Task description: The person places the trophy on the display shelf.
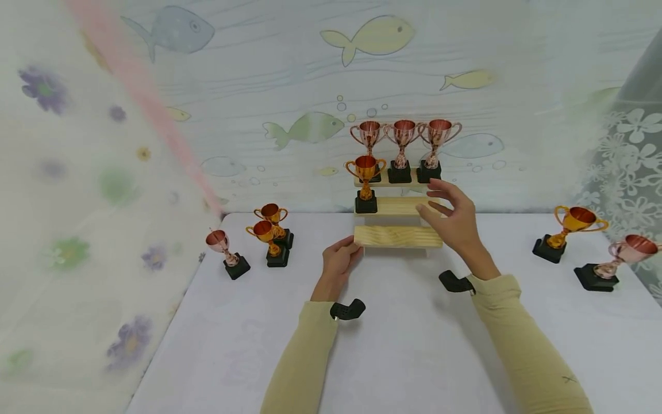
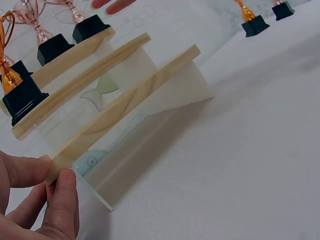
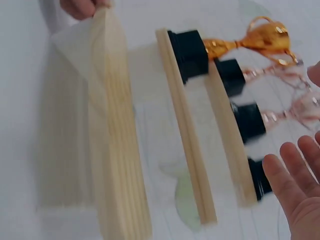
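Observation:
A three-step wooden display rack with clear side panels stands on the white table. My left hand (image 1: 338, 264) pinches the left end of its lowest board (image 1: 398, 236) between thumb and fingers. That board carries nothing. On the left of the middle board (image 1: 405, 205) stands a gold trophy cup (image 1: 365, 168) with a black base. Three rose-gold trophy cups (image 1: 403, 133) stand in a row on the top board, the left one partly hidden behind the gold cup. My right hand (image 1: 457, 221), its fingers spread and holding nothing, hovers by the rack's right end, near the right rose-gold cup (image 1: 438, 135).
At the table's left stand two gold cups (image 1: 264, 231) close together and a rose-gold cup (image 1: 218, 241). To the far right are another gold cup (image 1: 578, 219) and a rose-gold cup (image 1: 633, 248). A fish-patterned curtain (image 1: 289, 80) hangs right behind the rack.

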`<state>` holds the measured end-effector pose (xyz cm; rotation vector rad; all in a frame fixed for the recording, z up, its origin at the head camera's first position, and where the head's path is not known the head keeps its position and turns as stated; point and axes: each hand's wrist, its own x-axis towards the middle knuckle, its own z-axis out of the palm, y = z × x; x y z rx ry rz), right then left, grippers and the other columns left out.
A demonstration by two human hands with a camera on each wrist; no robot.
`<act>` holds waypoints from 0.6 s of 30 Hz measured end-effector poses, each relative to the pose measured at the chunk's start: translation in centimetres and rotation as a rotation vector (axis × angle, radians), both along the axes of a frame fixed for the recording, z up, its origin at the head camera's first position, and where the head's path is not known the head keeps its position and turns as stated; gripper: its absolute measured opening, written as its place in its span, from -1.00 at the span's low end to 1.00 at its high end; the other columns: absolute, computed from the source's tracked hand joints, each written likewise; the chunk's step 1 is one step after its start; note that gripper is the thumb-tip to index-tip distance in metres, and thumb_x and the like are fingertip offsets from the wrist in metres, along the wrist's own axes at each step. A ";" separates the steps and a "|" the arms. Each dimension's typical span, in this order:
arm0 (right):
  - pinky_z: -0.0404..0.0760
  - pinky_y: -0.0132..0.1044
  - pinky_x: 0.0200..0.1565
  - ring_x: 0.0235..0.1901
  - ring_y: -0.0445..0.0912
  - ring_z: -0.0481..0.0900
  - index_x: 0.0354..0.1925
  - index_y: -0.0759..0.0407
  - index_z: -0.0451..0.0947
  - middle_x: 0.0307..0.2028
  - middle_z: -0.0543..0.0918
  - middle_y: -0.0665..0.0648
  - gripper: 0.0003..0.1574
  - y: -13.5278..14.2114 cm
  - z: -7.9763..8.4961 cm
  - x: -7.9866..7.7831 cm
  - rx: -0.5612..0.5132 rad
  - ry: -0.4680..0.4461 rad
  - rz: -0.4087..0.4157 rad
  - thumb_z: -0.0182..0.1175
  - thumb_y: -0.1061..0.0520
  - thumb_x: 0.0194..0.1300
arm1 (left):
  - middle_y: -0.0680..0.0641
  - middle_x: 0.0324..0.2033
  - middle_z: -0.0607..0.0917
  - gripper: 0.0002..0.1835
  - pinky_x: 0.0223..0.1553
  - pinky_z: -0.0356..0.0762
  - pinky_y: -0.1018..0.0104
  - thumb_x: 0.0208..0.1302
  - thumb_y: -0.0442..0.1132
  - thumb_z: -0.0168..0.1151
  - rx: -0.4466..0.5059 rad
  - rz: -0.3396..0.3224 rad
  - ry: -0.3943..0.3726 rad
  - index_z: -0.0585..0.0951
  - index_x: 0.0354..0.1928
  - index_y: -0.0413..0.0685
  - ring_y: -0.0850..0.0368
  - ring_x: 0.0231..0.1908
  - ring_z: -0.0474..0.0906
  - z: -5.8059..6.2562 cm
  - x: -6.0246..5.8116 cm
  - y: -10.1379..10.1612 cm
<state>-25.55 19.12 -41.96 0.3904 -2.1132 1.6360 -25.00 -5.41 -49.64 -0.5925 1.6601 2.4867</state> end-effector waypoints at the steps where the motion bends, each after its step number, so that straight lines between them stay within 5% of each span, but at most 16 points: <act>1: 0.65 -0.40 0.13 0.08 -0.24 0.56 0.34 0.31 0.44 0.14 0.57 0.02 -0.29 0.8 -0.1 0.4 0.006 0.022 -0.018 0.35 0.41 0.24 | -0.37 0.13 0.62 -0.62 0.07 0.69 0.29 0.35 -0.52 0.24 -0.002 -0.001 -0.003 0.58 0.19 -0.44 0.10 -0.13 0.66 0.0 0.0 0.0; 7: 0.57 -0.59 0.12 0.09 -0.29 0.55 0.31 0.28 0.48 0.15 0.61 0.11 -0.31 5.7 -0.3 3.1 0.079 0.084 -0.166 0.33 0.46 0.21 | -0.35 0.12 0.62 -0.62 0.07 0.69 0.29 0.35 -0.51 0.24 -0.005 0.001 -0.011 0.58 0.20 -0.42 0.10 -0.13 0.66 -0.1 -0.1 -0.1; 12: 0.53 -0.64 0.11 0.06 -0.28 0.57 0.26 0.28 0.54 0.06 0.64 -0.13 -0.32 10.0 -0.8 5.1 0.080 0.121 -0.274 0.33 0.50 0.16 | -0.34 0.13 0.62 -0.62 0.07 0.69 0.30 0.35 -0.51 0.25 -0.007 0.006 -0.019 0.58 0.20 -0.41 0.10 -0.12 0.66 -0.1 -0.1 -0.2; 18: 0.52 -0.59 0.16 0.05 -0.28 0.58 0.20 0.34 0.58 0.00 0.66 -0.19 -0.35 15.2 -1.0 7.6 0.047 0.197 -0.392 0.29 0.56 0.11 | -0.36 0.14 0.62 -0.62 0.07 0.69 0.30 0.35 -0.52 0.23 -0.007 -0.001 -0.014 0.58 0.20 -0.42 0.11 -0.14 0.66 0.0 -0.1 0.0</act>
